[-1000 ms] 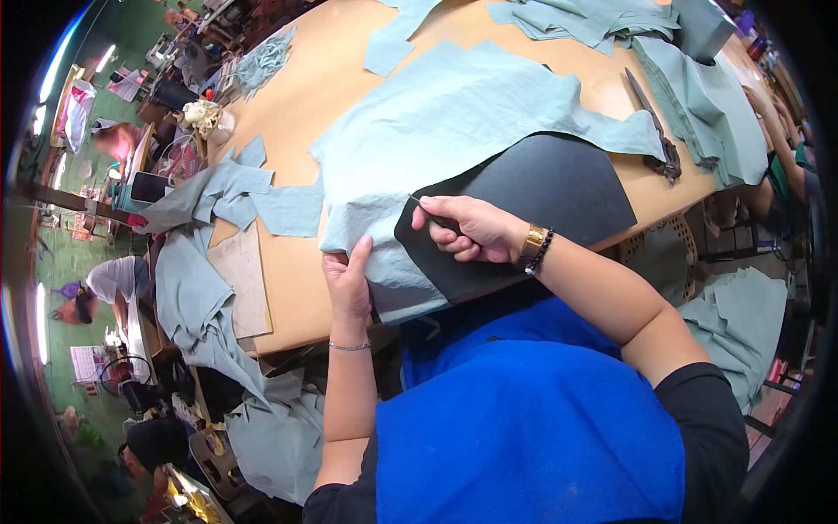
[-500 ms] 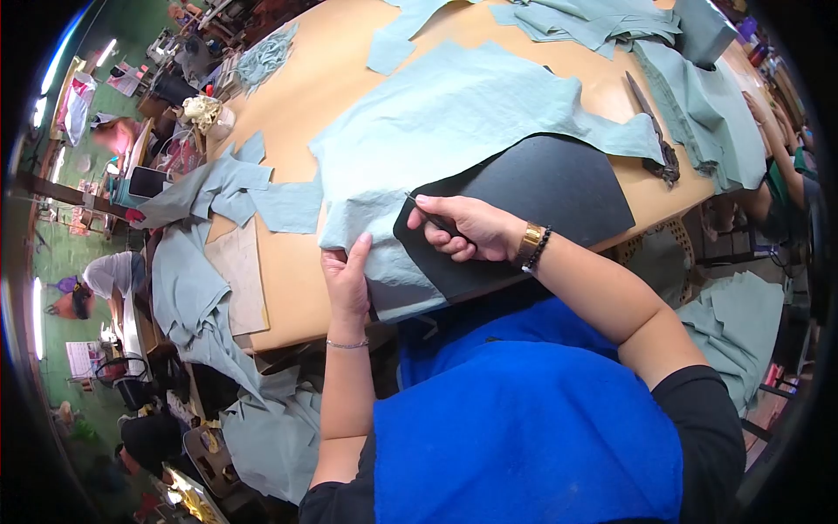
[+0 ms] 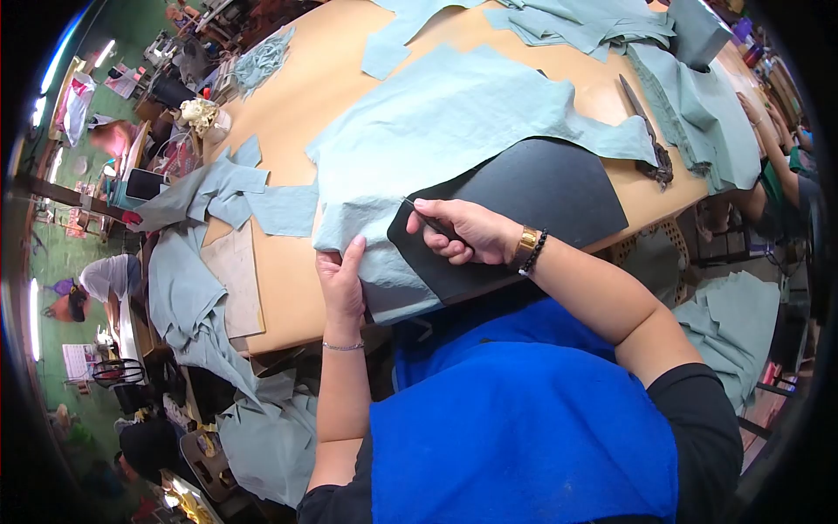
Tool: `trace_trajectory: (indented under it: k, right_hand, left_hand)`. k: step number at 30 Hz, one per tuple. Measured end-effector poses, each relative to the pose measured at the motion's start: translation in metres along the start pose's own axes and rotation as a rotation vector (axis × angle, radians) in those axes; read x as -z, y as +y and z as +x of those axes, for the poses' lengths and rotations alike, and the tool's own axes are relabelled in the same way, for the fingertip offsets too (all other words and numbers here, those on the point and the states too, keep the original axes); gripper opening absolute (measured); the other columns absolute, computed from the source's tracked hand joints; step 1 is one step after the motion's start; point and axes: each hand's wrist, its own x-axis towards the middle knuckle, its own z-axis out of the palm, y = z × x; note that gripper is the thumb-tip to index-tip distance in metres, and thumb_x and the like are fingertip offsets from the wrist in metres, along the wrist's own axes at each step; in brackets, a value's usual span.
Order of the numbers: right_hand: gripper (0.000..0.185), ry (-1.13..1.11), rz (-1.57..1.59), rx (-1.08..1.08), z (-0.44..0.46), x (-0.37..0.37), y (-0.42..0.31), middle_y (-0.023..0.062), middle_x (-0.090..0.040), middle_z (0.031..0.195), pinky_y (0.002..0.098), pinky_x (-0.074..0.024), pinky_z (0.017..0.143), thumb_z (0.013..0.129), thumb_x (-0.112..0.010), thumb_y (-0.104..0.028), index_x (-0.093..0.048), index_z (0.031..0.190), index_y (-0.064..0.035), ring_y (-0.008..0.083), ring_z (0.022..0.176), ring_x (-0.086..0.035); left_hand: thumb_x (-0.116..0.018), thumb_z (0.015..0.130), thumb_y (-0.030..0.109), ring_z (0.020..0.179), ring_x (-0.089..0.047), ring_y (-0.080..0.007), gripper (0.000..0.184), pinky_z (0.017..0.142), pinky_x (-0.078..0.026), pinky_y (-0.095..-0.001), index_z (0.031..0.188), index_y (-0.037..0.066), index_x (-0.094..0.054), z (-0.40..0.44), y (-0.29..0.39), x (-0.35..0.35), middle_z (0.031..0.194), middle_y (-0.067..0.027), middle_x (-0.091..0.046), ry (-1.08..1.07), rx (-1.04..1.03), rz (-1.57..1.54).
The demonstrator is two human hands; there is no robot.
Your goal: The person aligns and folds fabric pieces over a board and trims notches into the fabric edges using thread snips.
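Observation:
A large light green cloth [image 3: 419, 122] lies on the tan table [image 3: 292, 293], partly over a dark board [image 3: 550, 188]. At the cloth's near left edge, my left hand [image 3: 342, 279] pinches the fabric, thumb on top and fingers underneath. My right hand [image 3: 463, 231] is closed around a thin dark pointed tool [image 3: 436, 226]. The tool's tip points up and left, beside the board's left corner and the edge of the cloth. Whether the tip touches the fabric, I cannot tell.
Large dark shears [image 3: 646, 127] lie at the right of the table. Folded green cloth [image 3: 698, 118] sits beyond them. Cloth strips [image 3: 284, 210] and a pale sheet [image 3: 236, 279] are on the left. A co-worker's arms [image 3: 772, 144] show at the far right.
The whole view has shifted slightly. My right hand has tilted a little around the tool, which shows more now. My left hand keeps its pinch on the cloth.

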Motion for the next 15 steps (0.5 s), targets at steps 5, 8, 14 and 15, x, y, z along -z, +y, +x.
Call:
trace_trajectory:
  k: [5,8,14,15]
  right_hand:
    - [0.036,-0.006,-0.036,-0.028,0.004,-0.004,-0.004,-0.0052,-0.040,0.066,0.0169,-0.0268,0.041,0.105,-0.041,-0.041,-0.053,0.104,-0.0074,0.0024,0.050,-0.032]
    - [0.035,-0.010,-0.050,0.002,0.009,-0.004,-0.002,-0.0057,-0.039,0.065,0.0174,-0.0270,0.041,0.106,-0.041,-0.041,-0.053,0.102,-0.0080,0.0027,0.050,-0.031]
    - [0.034,0.109,-0.059,0.086,-0.035,0.009,-0.006,-0.0052,-0.040,0.066,0.0197,-0.0259,0.043,0.105,-0.041,-0.041,-0.053,0.103,-0.0087,0.0033,0.050,-0.031]
    - [0.034,0.146,-0.034,0.119,-0.050,0.019,-0.009,-0.0049,-0.041,0.067,0.0197,-0.0259,0.043,0.105,-0.041,-0.041,-0.053,0.105,-0.0085,0.0034,0.051,-0.032]
  left_hand:
    - [-0.065,0.090,-0.001,0.117,-0.056,-0.0177,0.047,0.102,-0.043,-0.0320,0.134,-0.002,-0.049,0.000,0.001,-0.001,0.131,-0.0110,-0.058,0.003,0.004,0.018]
    - [-0.066,0.090,0.001,0.119,-0.055,-0.0186,0.050,0.103,-0.042,-0.0331,0.136,-0.003,-0.048,0.001,-0.001,0.001,0.133,-0.0119,-0.057,-0.015,-0.002,0.033]
    - [-0.070,0.088,0.010,0.117,-0.054,-0.0213,0.053,0.101,-0.041,-0.0340,0.134,-0.003,-0.048,-0.015,0.005,0.022,0.129,-0.0115,-0.057,-0.004,-0.070,0.410]
    - [-0.074,0.087,0.012,0.116,-0.054,-0.0212,0.053,0.100,-0.042,-0.0340,0.132,-0.003,-0.051,-0.018,0.010,0.034,0.127,-0.0104,-0.057,0.000,-0.122,0.492]
